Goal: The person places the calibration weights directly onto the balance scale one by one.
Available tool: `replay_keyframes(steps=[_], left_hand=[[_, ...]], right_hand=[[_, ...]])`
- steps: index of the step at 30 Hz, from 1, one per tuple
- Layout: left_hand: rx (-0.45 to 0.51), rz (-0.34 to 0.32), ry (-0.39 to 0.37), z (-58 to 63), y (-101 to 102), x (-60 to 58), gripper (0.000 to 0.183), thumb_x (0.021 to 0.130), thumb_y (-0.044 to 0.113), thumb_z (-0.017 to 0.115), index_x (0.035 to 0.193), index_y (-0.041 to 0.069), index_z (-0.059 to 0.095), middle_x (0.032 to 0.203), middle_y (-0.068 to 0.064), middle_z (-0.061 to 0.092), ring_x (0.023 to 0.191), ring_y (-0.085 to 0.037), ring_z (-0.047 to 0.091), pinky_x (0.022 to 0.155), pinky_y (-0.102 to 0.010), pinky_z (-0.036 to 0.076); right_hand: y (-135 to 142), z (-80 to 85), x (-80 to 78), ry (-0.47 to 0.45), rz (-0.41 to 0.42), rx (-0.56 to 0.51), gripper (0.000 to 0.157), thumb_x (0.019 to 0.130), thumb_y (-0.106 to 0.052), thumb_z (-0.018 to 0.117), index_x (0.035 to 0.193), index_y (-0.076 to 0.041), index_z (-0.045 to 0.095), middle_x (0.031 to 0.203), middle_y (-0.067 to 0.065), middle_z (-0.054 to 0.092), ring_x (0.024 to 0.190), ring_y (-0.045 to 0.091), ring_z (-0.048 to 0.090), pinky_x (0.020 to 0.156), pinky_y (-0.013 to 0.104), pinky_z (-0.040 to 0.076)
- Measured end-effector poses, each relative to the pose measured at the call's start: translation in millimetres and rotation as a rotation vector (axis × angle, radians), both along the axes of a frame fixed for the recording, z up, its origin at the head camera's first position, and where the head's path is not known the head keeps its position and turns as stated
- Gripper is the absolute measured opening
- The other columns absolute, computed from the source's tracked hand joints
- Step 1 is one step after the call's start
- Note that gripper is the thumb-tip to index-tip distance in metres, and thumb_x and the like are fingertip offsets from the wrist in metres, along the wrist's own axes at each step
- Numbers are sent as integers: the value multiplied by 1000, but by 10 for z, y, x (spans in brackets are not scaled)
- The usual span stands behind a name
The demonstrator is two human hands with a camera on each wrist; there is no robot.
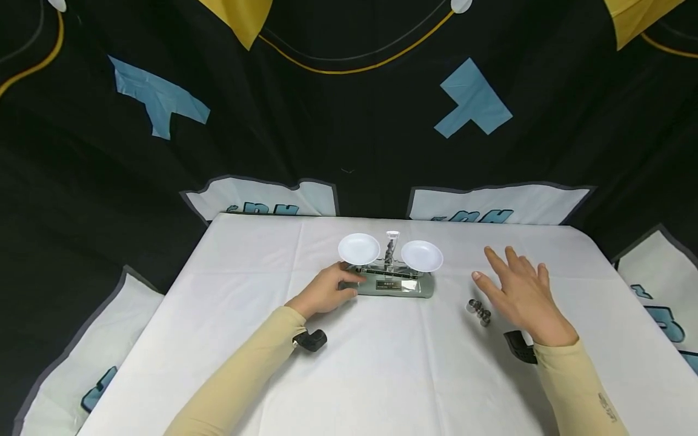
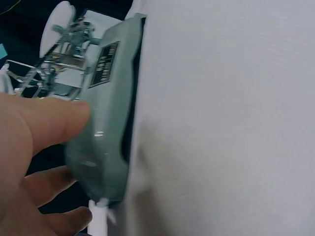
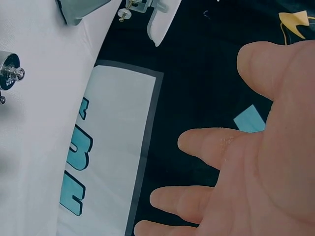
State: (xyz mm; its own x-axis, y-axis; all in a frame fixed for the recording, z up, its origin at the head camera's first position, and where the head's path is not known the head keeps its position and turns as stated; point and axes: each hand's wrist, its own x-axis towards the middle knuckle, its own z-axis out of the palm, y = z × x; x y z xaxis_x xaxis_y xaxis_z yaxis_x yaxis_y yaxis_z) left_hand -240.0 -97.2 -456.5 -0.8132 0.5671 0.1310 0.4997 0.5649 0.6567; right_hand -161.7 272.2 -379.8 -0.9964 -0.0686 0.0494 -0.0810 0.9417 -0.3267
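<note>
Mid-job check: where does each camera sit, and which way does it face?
Head: worn on the head, facing forward and down at the table; left grip, right grip and both sleeves show.
Left wrist: looks past the left grip's fingers at the balance scale.
Right wrist: looks past the right grip's palm toward the dark backdrop.
Head and right wrist share the metal weights.

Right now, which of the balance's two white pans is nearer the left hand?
The white pan on the person's left: it stands over the end of the balance that the left hand touches; the other pan is at the opposite end.
</note>
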Motion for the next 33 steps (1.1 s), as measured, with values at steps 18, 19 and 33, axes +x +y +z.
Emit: replay_keyframes(steps=[18,19,33], left_hand=[[174,121,-56,-172,86,-92,24,90,1,65,108,5,79,146,-22,58,144,-39,48,121,-51,38],[180,123,-57,-176,89,-96,24,90,1,65,108,5,80,145,-22,59,143,-38,49,121,-50,38],[228,140,-80,-263,57,-74,24,91,1,65,108,8,80,150,-22,54,145,-39,46,121,-53,38]], right_hand=[[-7,-19,-18,3,9,11,76,105,-57,38,157,-1,35,157,44,24,141,66,27,112,84,5],[-6,-19,-17,3,10,11,76,105,-57,38,157,-1,35,157,44,24,141,66,27,112,84,5],[8,-34,-22,-6,3,11,75,106,-56,38,157,0,34,157,44,24,142,64,27,112,84,6]])
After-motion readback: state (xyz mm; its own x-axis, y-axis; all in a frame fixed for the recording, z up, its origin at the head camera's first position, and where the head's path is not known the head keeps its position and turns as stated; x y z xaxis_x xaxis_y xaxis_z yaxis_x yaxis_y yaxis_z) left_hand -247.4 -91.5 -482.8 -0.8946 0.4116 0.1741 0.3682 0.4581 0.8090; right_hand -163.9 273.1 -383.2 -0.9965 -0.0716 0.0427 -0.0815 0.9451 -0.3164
